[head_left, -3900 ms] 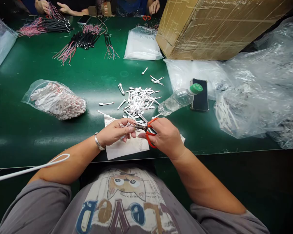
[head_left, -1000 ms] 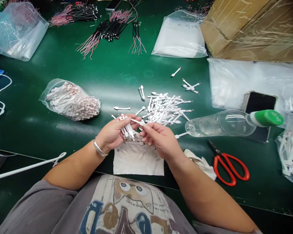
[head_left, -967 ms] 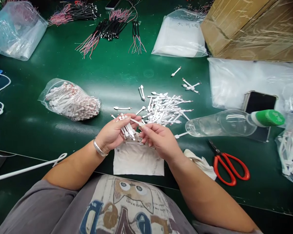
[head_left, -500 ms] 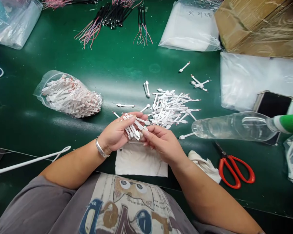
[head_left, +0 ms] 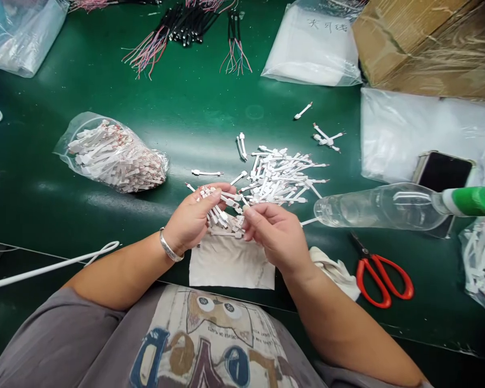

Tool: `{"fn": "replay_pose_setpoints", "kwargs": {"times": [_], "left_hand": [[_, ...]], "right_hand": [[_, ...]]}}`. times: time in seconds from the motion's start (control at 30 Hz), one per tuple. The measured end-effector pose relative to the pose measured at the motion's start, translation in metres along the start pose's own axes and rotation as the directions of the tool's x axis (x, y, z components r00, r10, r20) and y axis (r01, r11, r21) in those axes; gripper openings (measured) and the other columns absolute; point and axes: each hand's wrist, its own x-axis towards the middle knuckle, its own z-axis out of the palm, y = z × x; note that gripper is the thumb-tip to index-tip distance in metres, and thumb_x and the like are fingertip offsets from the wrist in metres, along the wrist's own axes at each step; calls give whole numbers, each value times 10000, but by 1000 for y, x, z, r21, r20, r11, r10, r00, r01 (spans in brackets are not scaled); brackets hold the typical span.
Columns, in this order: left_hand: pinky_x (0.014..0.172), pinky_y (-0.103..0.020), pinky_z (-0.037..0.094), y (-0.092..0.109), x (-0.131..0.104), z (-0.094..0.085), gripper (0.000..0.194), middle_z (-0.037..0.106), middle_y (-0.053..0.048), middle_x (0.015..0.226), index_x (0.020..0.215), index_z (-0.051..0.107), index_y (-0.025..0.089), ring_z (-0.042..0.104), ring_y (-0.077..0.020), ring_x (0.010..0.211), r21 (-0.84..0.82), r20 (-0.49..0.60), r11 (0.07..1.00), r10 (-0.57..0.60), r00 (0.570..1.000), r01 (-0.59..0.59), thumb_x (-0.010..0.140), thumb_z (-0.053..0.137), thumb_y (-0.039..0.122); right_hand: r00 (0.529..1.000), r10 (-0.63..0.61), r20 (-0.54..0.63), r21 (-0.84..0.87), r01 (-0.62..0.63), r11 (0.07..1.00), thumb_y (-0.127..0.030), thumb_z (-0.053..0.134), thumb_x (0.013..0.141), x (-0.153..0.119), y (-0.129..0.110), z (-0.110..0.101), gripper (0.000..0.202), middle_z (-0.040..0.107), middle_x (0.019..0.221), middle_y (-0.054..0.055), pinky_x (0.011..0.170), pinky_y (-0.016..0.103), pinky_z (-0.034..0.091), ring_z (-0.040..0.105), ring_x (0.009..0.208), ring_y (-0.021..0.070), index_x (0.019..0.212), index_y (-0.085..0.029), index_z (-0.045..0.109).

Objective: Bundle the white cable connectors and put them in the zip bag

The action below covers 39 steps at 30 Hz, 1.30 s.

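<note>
My left hand [head_left: 194, 218] is closed around a bunch of short white connector cables [head_left: 217, 216], thumb across the top, their white plugs pointing down and toward the right hand. Beside it, my right hand [head_left: 281, 234] pinches one short white connector cable [head_left: 244, 200] between thumb and forefinger; the fingertips hide part of it. More such cables lie below the hands on a white cloth [head_left: 232, 267]. Just beyond the right hand spreads a loose pile of white connector cables [head_left: 281, 175]. A single cable [head_left: 207, 173] lies behind the left hand.
A clear bag of white cables [head_left: 117, 156] lies at left. On the right are a plastic bottle [head_left: 375, 207] with a green cap, a phone [head_left: 444, 170], red-handled scissors [head_left: 383, 275] and a crumpled cloth [head_left: 333, 272]. Black cables [head_left: 189, 24] and a cardboard box [head_left: 424, 48] stand farther back.
My right hand has moved slightly right, away from the bunch, with a cable at its fingertips. The left hand keeps its hold. The whole view has shifted a little.
</note>
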Motion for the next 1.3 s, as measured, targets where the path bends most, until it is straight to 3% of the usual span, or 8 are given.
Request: {"fn": "replay_pose_setpoints", "kwargs": {"times": [0.1, 0.23, 0.43, 0.9, 1.1, 1.3], "left_hand": [[779, -276, 439, -1, -3, 1, 221, 618, -68, 1057, 988, 625, 149, 572, -142, 847, 74, 21, 997, 14, 1000, -15, 817, 555, 271], [709, -291, 457, -4, -6, 3, 218, 623, -73, 1015, 974, 620, 146, 583, -154, 794, 64, 56, 997, -47, 997, 43, 809, 564, 276], [760, -313, 460, -9, -6, 4, 222, 645, -81, 985, 958, 639, 139, 597, -178, 839, 1, -2, 992, -123, 992, 123, 766, 612, 247], [802, -337, 455, -8, -5, 6, 204, 654, -105, 945, 962, 632, 100, 606, -183, 832, -70, -42, 981, -186, 982, 183, 788, 556, 173], [803, -338, 460, -9, -4, 6, 198, 653, -103, 950, 958, 632, 105, 609, -182, 830, -87, -48, 978, -195, 980, 190, 788, 552, 168], [802, -325, 457, -10, -6, 8, 190, 660, -91, 920, 940, 642, 106, 611, -163, 787, -66, -95, 981, -189, 977, 183, 778, 565, 171]], "right_hand": [[991, 91, 99, -1, -91, 996, -407, 639, 743, -1, 2, 3, 258, 660, 690, 35, 390, 179, 395, 600, 523, 111, 760, -149, 639], [986, 118, 116, 10, -120, 993, -415, 644, 731, 0, 4, 5, 276, 662, 719, 41, 423, 180, 440, 613, 560, 114, 775, -143, 658], [985, 142, 102, -104, -132, 986, -440, 635, 724, 1, 1, 6, 300, 631, 639, 26, 434, 186, 464, 593, 531, 110, 698, -141, 633], [985, 152, 80, -69, -147, 987, -379, 630, 700, 4, 3, 11, 244, 603, 611, 11, 525, 238, 500, 568, 522, 105, 655, -144, 588], [995, 29, 94, -214, -8, 977, -344, 559, 760, 5, 14, 9, 216, 582, 588, 3, 517, 229, 453, 548, 538, 114, 647, -160, 562], [990, -93, 108, -427, 131, 895, -297, 516, 781, 7, 19, 6, 201, 560, 571, -11, 504, 215, 385, 492, 528, 105, 628, -172, 549]]}}
